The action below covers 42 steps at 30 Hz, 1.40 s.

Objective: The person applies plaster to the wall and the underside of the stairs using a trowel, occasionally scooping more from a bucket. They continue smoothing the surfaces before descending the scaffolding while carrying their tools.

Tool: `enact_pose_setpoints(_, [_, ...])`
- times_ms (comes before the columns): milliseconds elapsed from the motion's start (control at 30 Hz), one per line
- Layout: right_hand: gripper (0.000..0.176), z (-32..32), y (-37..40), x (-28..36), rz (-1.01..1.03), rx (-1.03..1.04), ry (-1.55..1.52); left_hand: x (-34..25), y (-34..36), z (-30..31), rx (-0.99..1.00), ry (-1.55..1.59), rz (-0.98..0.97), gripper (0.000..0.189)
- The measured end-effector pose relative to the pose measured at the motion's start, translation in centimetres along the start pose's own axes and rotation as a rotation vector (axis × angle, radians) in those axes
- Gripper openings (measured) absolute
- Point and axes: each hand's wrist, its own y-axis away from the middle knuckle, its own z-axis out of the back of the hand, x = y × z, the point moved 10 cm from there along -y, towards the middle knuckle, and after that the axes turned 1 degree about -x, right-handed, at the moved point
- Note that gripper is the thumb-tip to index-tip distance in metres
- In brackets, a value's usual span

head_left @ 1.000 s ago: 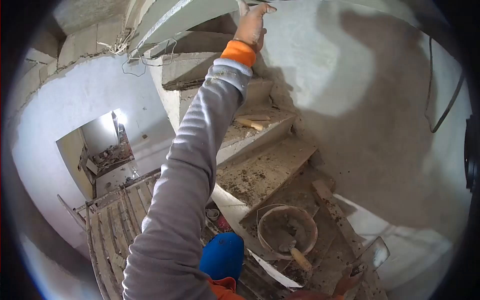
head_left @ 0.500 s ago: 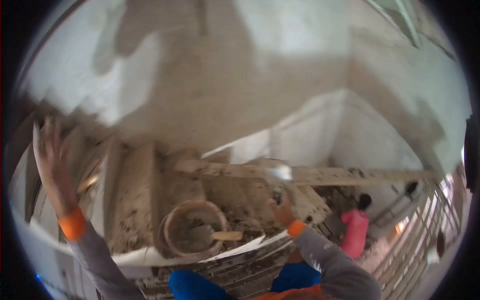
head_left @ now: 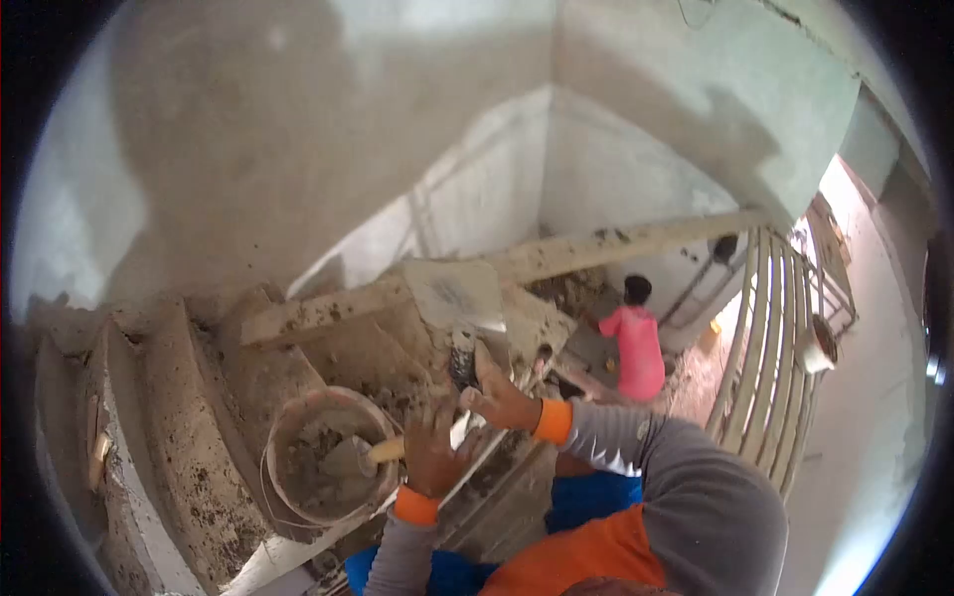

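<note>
Status, left to right: the steps (head_left: 189, 427) carried loose debris. The wall (head_left: 229, 149) bore a grey surface, but its degree of finish could not be determined. The bucket (head_left: 277, 467) stood on the stairs and contained mortar (head_left: 316, 437), so the work was judged unfinished; the amount left to do could not be determined. The small trowel (head_left: 348, 458) lay in the bucket, handle outward. The left hand (head_left: 435, 457) was beside that handle, fingers loosely spread, no tool visible in it; contact could not be confirmed. The flat trowel (head_left: 452, 293) was above the stairs near the plank (head_left: 343, 308), its grip closed in the right hand (head_left: 505, 399)

Count: one bucket on the stairs, two trowels, one plank, one co-worker (head_left: 636, 353), one pail (head_left: 818, 348) at far right
</note>
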Motion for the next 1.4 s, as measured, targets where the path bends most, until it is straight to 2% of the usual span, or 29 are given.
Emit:
enact_pose_setpoints(100, [0.108, -1.2, 0.2, 3.1, 0.002, 0.059, 0.007, 0.5, 0.7, -0.3, 0.027, -0.082, -0.013, 0.048])
enact_pose_setpoints(233, [0.116, -3.5, 1.9, 0.6, -0.092, 0.119, 0.095, 1.9, 1.9, -0.9, -0.009, -0.134, -0.003, 0.047])
enact_pose_setpoints(267, [0.118, -3.8, 1.8, 1.1, -0.03, 0.09, 0.111, 2.0, 1.9, -1.2, -0.009, -0.192, -0.027, 0.054])
enact_pose_setpoints(367, [0.116, -4.6, 1.7, 4.1, -0.013, 0.105, 0.152, 1.8, -0.2, 2.5, -0.196, 0.291, 0.166, 0.058])
enact_pose_setpoints(400, [0.114, -5.1, 1.3, 5.2, -0.065, 0.154, 0.142, 2.9, 1.0, 2.3, -0.225, 0.176, 0.121, 0.063])
enact_pose_setpoints(500, [0.115, -6.6, -0.2, 7.6, 0.012, 0.198, 0.027, 5.7, 1.6, 3.0, -0.197, 0.266, 0.343, 0.067])
enact_pose_setpoints(533, [0.107, -6.8, -1.0, 8.4, 0.166, 0.115, 0.188, 6.9, 2.0, 3.2, -0.281, 0.463, 0.394, 0.065])
enact_pose_setpoints(600, [0.103, -7.4, 0.0, 8.9, 0.274, 0.076, 0.296, 9.5, 3.1, 3.3, -0.474, 0.846, 0.524, 0.061])
enact_pose_setpoints(700, [0.093, -7.7, 1.8, 10.4, 0.406, 0.105, 0.314, 9.0, 3.2, 6.4, -0.437, 0.552, 0.427, 0.05])
enact_pose_setpoints(767, [0.086, -7.3, 3.0, 10.5, 0.443, 0.124, 0.285, 7.2, 2.8, 9.4, -0.412, 0.129, 0.342, 0.048])
enact_pose_setpoints(833, [0.082, -7.1, 4.1, 9.5, 0.436, 0.116, 0.271, 12.2, 6.1, 10.0, -0.429, 0.15, 0.364, 0.045])
enact_pose_setpoints(867, [0.073, -5.8, 4.4, 9.2, 0.407, -0.033, 0.24, 13.3, 6.5, 10.9, -0.467, 0.195, 0.396, 0.044])
enact_pose_setpoints(967, [0.066, -4.0, 3.6, 5.6, 0.15, -0.157, 0.233, 15.9, 7.5, 13.9, -0.584, 0.419, 0.514, 0.043])
enact_pose_setpoints(1067, [0.065, -3.9, 2.1, -1.2, -0.141, -0.203, 0.0, 17.7, 8.9, 16.1, -0.633, 0.53, 0.572, 0.042])
enact_pose_setpoints(1233, [0.088, -6.5, -0.6, -7.3, -0.455, -0.113, 0.016, 19.6, 11.0, 17.8, -0.68, 0.664, 0.63, 0.04])
enact_pose_setpoints(1300, [0.086, -8.0, -1.3, -9.8, -0.546, -0.045, 0.003, 20.0, 11.6, 18.1, -0.686, 0.702, 0.644, 0.039])
enact_pose_setpoints(1367, [0.073, -9.2, -1.8, -11.6, -0.621, 0.032, -0.038, 20.3, 12.1, 18.2, -0.695, 0.738, 0.66, 0.039])
enact_pose_setpoints(1400, [0.078, -9.4, -2.5, -11.7, -0.564, 0.07, -0.021, 20.4, 12.3, 18.2, -0.7, 0.755, 0.666, 0.039])
